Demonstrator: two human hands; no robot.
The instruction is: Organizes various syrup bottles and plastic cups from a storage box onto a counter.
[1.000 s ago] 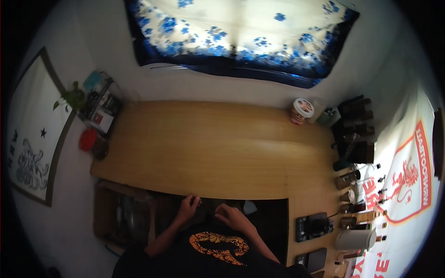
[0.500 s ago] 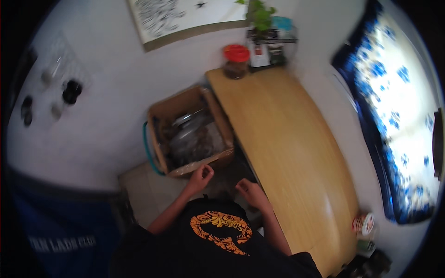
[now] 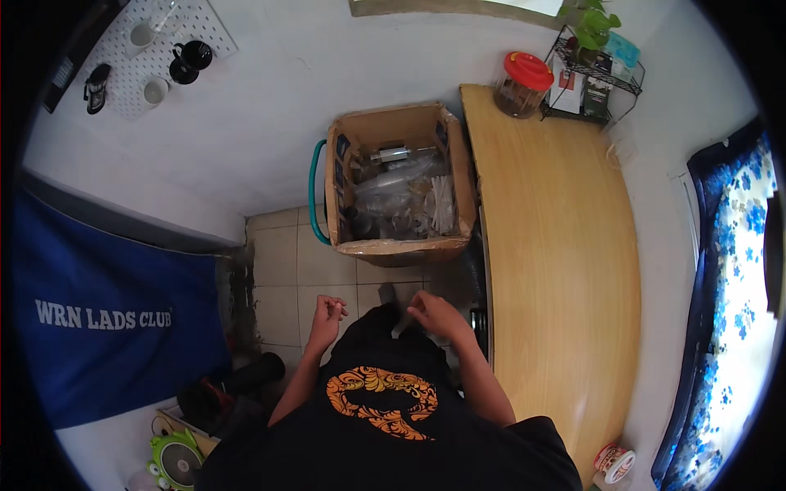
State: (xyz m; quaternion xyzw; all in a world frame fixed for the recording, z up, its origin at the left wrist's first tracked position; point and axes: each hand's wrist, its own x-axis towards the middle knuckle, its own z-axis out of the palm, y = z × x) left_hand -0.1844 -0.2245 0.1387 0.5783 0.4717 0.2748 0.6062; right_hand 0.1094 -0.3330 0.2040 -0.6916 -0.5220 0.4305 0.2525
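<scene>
I see a brown cardboard box (image 3: 401,249) standing upright, open-topped, at the frame's upper centre, with clear plastic items (image 3: 391,199) jumbled inside.

White walls (image 3: 282,106), tiled floor (image 3: 276,266), long wooden table (image 3: 561,270)

left grip (image 3: 328,316): loosely curled | right grip (image 3: 439,315): likewise | cardboard box (image 3: 399,248): beside table (image 3: 565,270)

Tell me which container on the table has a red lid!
The clear jar beside the wire rack; the tub at the near end has a white lid.
</scene>
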